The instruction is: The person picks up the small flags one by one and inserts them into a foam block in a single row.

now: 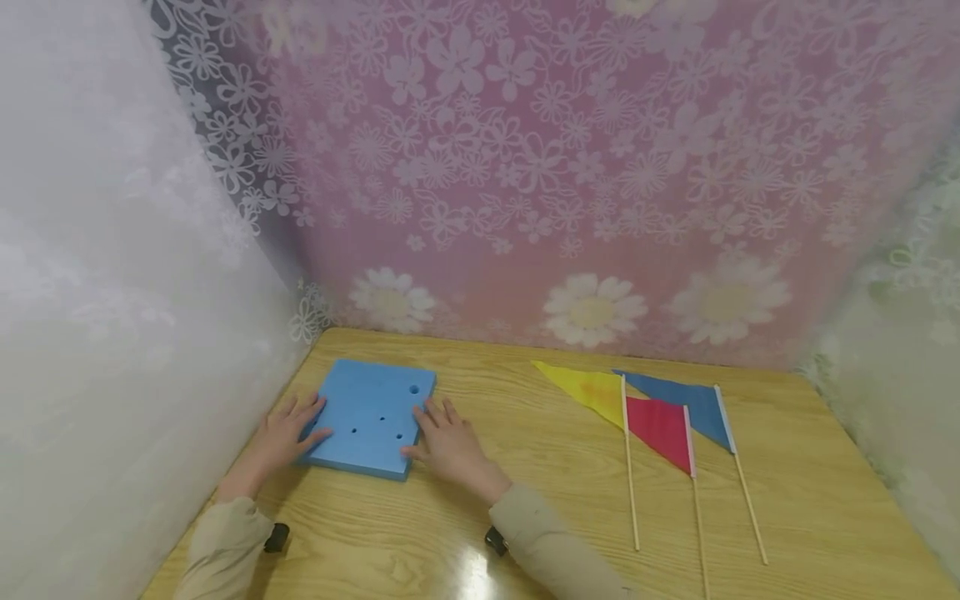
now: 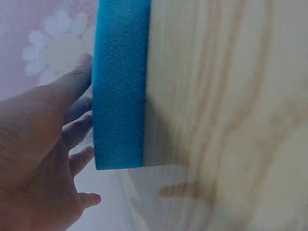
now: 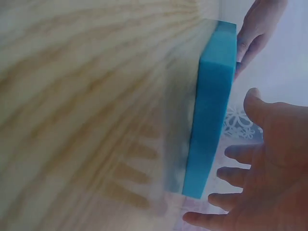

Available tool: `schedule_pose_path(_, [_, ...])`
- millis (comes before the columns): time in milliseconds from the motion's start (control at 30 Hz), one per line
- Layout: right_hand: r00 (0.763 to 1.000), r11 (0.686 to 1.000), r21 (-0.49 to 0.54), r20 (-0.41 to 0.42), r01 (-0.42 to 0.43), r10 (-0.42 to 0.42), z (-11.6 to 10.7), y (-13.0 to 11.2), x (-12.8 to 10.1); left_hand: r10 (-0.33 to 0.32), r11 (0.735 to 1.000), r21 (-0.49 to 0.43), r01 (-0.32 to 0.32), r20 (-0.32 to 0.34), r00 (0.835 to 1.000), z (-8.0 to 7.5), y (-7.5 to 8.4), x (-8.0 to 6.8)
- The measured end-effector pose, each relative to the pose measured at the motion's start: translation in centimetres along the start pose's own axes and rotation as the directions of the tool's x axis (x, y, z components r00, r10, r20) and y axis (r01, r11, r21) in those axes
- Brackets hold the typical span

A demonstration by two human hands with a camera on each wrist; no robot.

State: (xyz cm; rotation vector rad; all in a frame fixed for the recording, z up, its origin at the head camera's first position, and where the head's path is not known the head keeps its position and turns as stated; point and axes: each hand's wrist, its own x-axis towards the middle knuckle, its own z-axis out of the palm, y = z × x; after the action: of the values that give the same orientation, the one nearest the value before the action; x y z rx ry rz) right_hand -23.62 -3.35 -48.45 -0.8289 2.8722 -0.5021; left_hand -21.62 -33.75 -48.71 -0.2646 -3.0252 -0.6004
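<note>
A blue foam board with several round holes, one larger than the others, lies flat on the wooden table. My left hand is at its left side, fingers spread, with thumb and fingertips over the edge. In the left wrist view the thumb of that hand reaches the upper edge of the board. On the opposite side is my right hand, fingers spread and fairly straight. The right wrist view has this hand close beside the board; whether it touches, I cannot tell.
To the right lie three triangular flags on thin wooden sticks: yellow, red and blue, partly overlapping. The wooden table is bordered by a pink floral backdrop behind and pale sheets at the sides.
</note>
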Motion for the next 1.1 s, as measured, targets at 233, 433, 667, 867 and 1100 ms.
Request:
schedule_pose_path(233, [1.000,0.999,-0.053,0.012,-0.006,0.006,0.4,-0.2,0.2,-0.007,1.000,0.001,0.007,0.012,1.000,0.3,0.1,-0.1])
schedule_pose_path(433, [1.000,0.997,-0.072,0.002,-0.006,0.007,0.6,0.2,0.1,-0.017,1.000,0.005,0.017,0.020,1.000,0.4,0.4,0.0])
schedule_pose_path(667, [1.000,0.995,-0.099,0.012,0.008,-0.007,0.3,0.8,-0.4,-0.010,0.999,0.032,0.009,0.015,1.000,0.7,0.9,0.0])
schedule_pose_path(867, [0.999,0.991,-0.127,0.022,0.033,-0.030,-0.3,1.7,-1.1,-0.002,1.000,0.016,0.002,0.008,1.000,1.2,1.8,-0.2])
schedule_pose_path(1100, [0.997,0.991,-0.120,0.048,0.061,-0.056,-0.7,3.4,-1.9,0.037,0.999,0.021,-0.037,-0.011,0.999,1.8,2.6,0.1])
